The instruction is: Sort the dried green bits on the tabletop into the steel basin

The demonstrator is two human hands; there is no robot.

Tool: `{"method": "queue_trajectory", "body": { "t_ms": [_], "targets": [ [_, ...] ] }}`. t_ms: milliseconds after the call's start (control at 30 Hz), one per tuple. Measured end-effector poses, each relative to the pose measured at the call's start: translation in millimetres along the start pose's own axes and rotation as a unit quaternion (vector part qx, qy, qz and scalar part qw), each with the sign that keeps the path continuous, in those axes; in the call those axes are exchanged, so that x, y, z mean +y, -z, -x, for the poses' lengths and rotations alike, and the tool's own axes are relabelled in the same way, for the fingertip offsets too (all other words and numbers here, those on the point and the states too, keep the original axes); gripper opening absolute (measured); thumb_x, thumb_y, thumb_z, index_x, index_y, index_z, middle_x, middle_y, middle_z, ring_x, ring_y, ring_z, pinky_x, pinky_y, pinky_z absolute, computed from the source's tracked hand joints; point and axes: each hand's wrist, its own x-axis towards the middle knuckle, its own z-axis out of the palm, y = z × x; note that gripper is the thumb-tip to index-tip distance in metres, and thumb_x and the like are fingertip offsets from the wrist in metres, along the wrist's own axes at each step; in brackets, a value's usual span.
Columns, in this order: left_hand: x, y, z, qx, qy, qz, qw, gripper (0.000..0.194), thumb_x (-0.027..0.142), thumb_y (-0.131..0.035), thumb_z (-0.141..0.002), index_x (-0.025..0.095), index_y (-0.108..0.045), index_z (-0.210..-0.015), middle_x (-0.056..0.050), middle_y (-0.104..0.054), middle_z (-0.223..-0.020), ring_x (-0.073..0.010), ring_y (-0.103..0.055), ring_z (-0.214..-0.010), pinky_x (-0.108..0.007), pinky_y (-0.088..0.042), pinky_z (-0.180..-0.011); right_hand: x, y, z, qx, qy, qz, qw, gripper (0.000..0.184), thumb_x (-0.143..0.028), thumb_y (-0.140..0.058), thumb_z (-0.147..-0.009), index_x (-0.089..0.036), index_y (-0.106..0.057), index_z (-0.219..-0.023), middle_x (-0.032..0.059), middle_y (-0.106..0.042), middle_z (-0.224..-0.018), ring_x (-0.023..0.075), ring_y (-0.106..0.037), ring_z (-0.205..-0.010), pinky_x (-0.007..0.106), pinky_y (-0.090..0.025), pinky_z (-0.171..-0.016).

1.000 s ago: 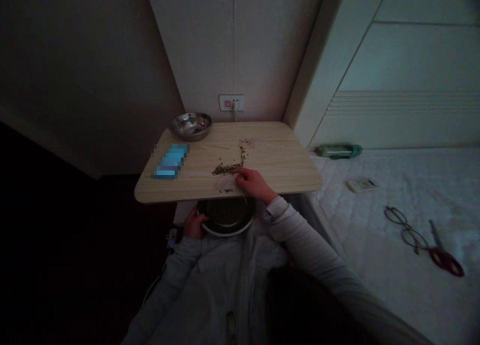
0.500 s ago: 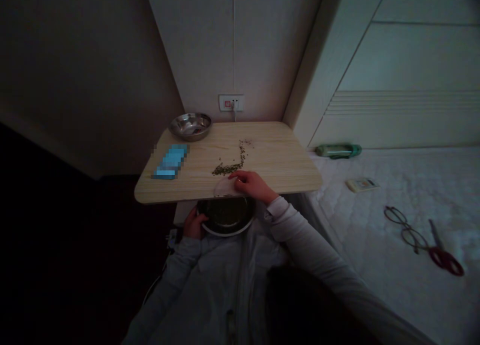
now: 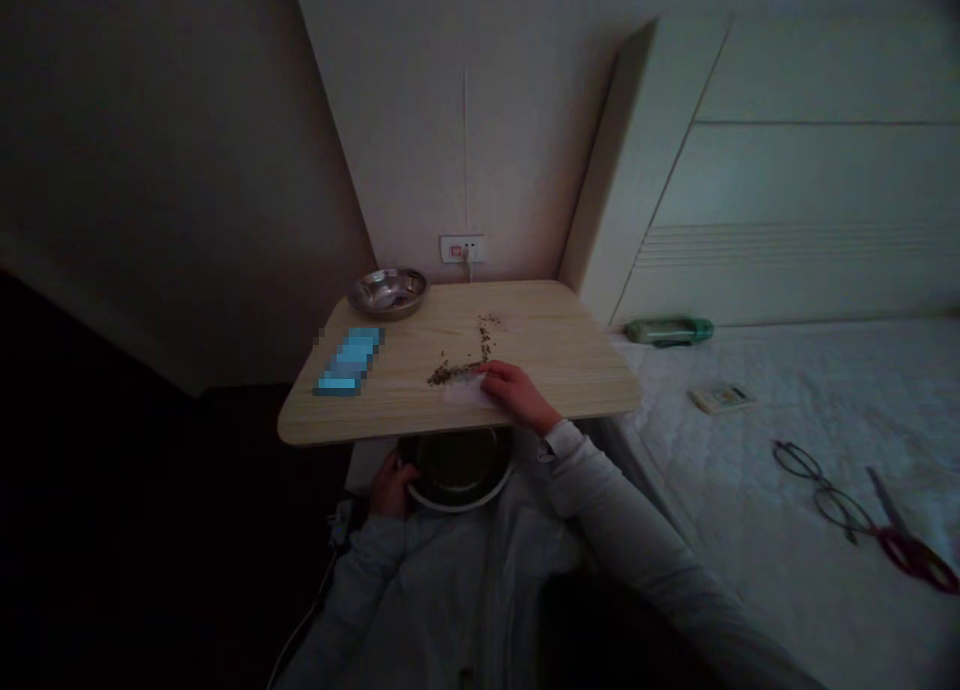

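My right hand [image 3: 516, 394] rests on the small wooden table [image 3: 555, 350], fingers closed on a pale card or paper piece [image 3: 463, 391] that lies flat beside a trail of small dark green grains [image 3: 466, 360]. My left hand [image 3: 390, 482] grips the rim of a dark round bowl [image 3: 457, 467] held below the table's near edge; grains lie inside it.
A steel bowl [image 3: 388, 291] and a blue rectangular object [image 3: 349, 359] sit at the table's left. A wall socket [image 3: 462, 248] is behind. On the bed to the right lie a green bottle [image 3: 667, 330], a remote [image 3: 721, 397], glasses [image 3: 821, 485] and red scissors [image 3: 911, 545].
The view has tilted so everything sits lower in frame. My right hand with the pale card has moved slightly away from the table's edge toward the grains. The left hand stays on the bowl.
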Motion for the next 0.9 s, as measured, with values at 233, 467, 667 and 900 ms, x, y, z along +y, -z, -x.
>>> {"method": "queue_trajectory", "body": {
  "t_ms": [233,467,667,900],
  "targets": [
    [-3.1,2.2,-4.2,-0.018,0.031,0.004,0.999,0.057,0.01,-0.051,-0.04,0.016,-0.056,-0.096,0.0,-0.062,-0.066,-0.0181,-0.057,-0.068,-0.027,-0.042,-0.062,5.8,31.5,-36.9,0.169,-0.029,-0.249,0.953,0.027,-0.023,-0.047,-0.058,-0.016,-0.05,-0.084,-0.0047,-0.047,-0.052,0.0058,-0.038,-0.045,0.018,-0.028,-0.042],
    [0.3,0.6,1.4,-0.025,0.016,0.002,1.0,0.057,0.01,-0.05,-0.044,0.016,-0.054,-0.1,0.001,-0.062,-0.063,-0.0178,-0.057,-0.067,-0.026,-0.042,-0.06,5.3,56.6,-75.4,0.205,0.006,0.112,0.972,0.031,-0.021,-0.043,-0.065,-0.015,-0.05,-0.094,-0.002,-0.056,-0.061,0.0064,-0.046,-0.05,0.019,-0.038,-0.052],
    [2.9,3.2,1.0,-0.027,0.026,-0.025,0.999,0.056,0.012,-0.05,-0.044,0.014,-0.054,-0.1,0.001,-0.061,-0.059,-0.0181,-0.057,-0.067,-0.026,-0.042,-0.06,-1.1,65.0,-98.3,0.211,-0.01,0.283,0.936,0.03,-0.022,-0.042,-0.068,-0.017,-0.05,-0.097,0.0026,-0.061,-0.071,0.0097,-0.053,-0.059,0.024,-0.041,-0.062],
    [-1.7,2.5,-2.4,-0.027,0.02,-0.017,0.999,0.052,0.013,-0.051,-0.043,0.015,-0.056,-0.095,0.0,-0.062,-0.065,-0.0184,-0.057,-0.071,-0.027,-0.042,-0.064,-1.4,75.2,-96.7,0.226,-0.022,0.363,0.904,0.032,-0.021,-0.039,-0.07,-0.015,-0.047,-0.101,0.005,-0.061,-0.076,0.0117,-0.055,-0.064,0.025,-0.042,-0.064]
  ]
}}
